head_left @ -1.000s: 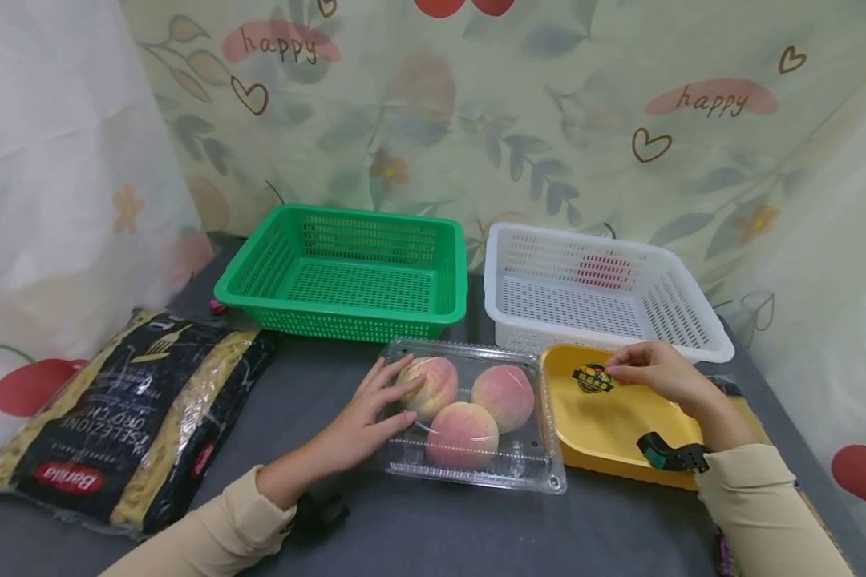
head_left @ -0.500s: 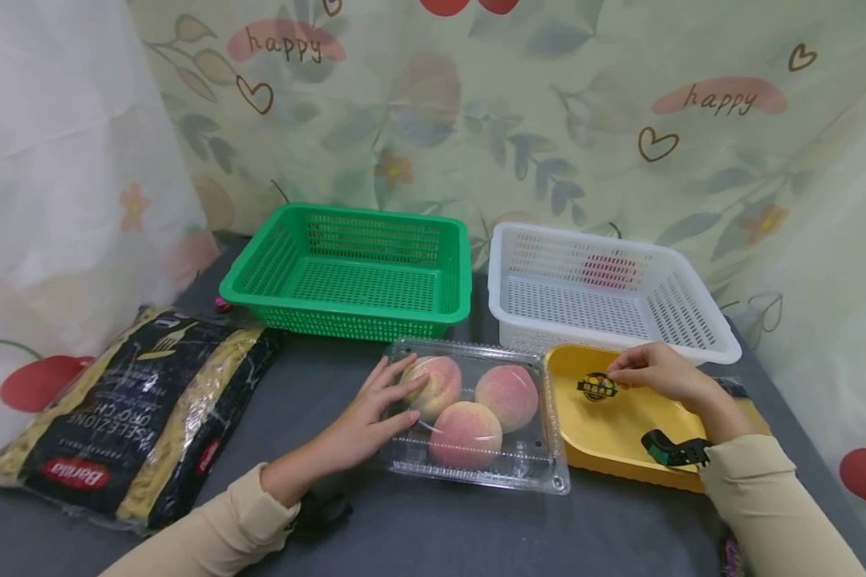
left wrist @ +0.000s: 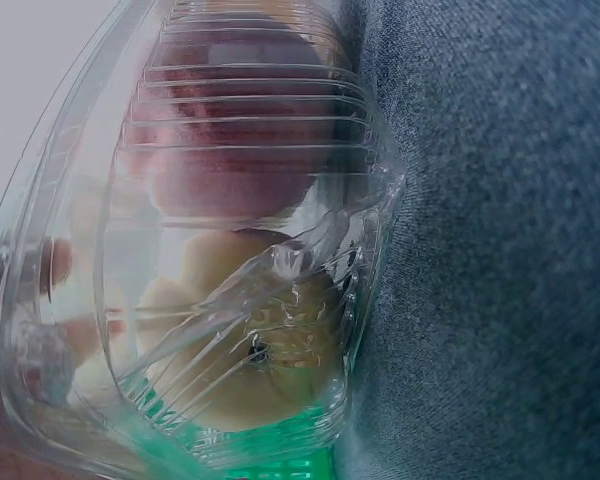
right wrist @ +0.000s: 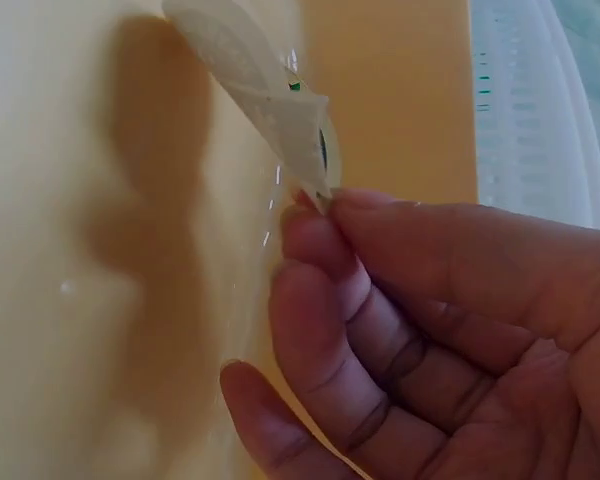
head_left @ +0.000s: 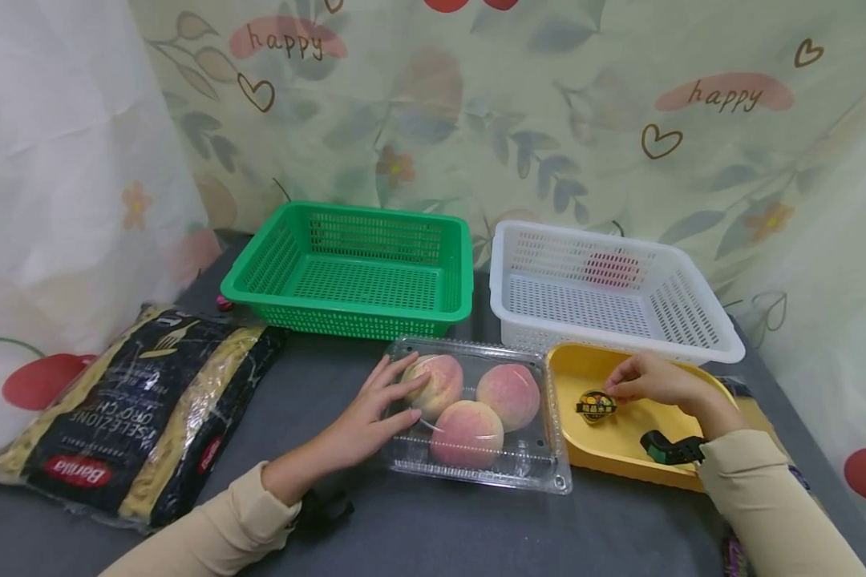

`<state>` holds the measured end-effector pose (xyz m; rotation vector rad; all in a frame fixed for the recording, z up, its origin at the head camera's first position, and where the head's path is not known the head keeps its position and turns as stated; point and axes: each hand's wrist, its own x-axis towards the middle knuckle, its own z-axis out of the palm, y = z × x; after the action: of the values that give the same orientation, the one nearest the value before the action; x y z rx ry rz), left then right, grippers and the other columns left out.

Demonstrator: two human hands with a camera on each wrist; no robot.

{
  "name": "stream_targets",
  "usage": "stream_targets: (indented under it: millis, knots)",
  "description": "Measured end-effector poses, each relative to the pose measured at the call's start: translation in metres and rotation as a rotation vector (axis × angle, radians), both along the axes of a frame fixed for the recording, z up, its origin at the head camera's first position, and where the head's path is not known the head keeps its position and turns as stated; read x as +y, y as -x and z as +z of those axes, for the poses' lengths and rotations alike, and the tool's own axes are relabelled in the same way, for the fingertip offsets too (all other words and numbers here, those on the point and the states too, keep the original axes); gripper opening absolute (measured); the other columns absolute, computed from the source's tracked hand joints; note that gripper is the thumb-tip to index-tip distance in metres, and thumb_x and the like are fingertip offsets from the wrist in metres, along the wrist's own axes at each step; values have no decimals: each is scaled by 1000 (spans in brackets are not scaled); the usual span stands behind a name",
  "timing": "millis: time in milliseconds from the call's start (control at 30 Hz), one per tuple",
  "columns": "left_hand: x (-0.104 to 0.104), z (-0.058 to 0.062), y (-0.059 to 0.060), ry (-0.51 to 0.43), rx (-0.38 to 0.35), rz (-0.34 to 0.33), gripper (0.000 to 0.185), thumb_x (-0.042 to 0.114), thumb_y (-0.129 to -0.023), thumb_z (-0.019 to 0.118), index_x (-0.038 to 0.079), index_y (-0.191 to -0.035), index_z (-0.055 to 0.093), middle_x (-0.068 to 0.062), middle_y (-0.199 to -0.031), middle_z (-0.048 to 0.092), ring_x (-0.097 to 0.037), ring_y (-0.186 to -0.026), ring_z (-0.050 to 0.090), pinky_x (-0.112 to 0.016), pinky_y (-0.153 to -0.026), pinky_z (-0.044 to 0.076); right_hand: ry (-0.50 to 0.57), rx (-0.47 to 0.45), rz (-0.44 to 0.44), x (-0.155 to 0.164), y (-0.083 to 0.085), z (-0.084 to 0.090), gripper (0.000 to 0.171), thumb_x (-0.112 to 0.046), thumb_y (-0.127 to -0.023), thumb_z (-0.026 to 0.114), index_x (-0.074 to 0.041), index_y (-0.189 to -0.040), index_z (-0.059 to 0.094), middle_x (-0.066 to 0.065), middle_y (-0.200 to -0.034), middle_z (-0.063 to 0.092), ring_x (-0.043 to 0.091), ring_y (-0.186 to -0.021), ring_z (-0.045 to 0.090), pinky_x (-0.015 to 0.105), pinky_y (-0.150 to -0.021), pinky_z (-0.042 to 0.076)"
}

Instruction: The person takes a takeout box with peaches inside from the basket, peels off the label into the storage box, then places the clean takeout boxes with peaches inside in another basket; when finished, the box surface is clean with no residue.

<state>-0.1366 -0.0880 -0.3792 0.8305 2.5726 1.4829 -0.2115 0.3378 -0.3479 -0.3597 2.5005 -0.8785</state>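
Left hand (head_left: 366, 417) lies flat, fingers spread; right hand (head_left: 653, 381) pinches (thumb and forefinger).

Green basket (head_left: 354, 272), white basket (head_left: 606, 292), pasta bag (head_left: 130, 417)

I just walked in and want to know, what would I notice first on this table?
Three pink peaches in a clear plastic box sit front and centre, with the left hand resting on the lid. Right of it, the right hand pinches a round sticker over a yellow tray. Behind stand a green basket and a white basket.
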Motion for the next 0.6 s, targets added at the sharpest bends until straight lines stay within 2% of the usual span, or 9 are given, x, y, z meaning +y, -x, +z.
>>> stream_targets:
  millis: [233,433,600]
  knots:
    - [0,1,0,0,-6,-2,47,15,-92,56,8,-138,46,-10,-155,21,-40,-143,-4,-73,-102,5,-22,4,43,-1,-1,0,25,-11,-89,60,10,-100,67,12,-92,71,11,-78,63,29,-73,54]
    - [0,0,1,2,1,0,47,15,-92,57,9,-138,47,-10,-155,21,-41,-143,-4,-73,-102,5,-30,23,72,1,-1,1,26,-13,-88,61,8,-101,68,12,-91,72,5,-75,60,21,-70,51]
    - [0,0,1,5,-2,-2,47,16,-92,57,9,-138,46,-10,-155,21,-40,-143,-4,-73,-102,5,-53,8,61,2,-3,4,29,-17,-88,62,6,-104,68,11,-93,72,11,-80,63,26,-74,52]
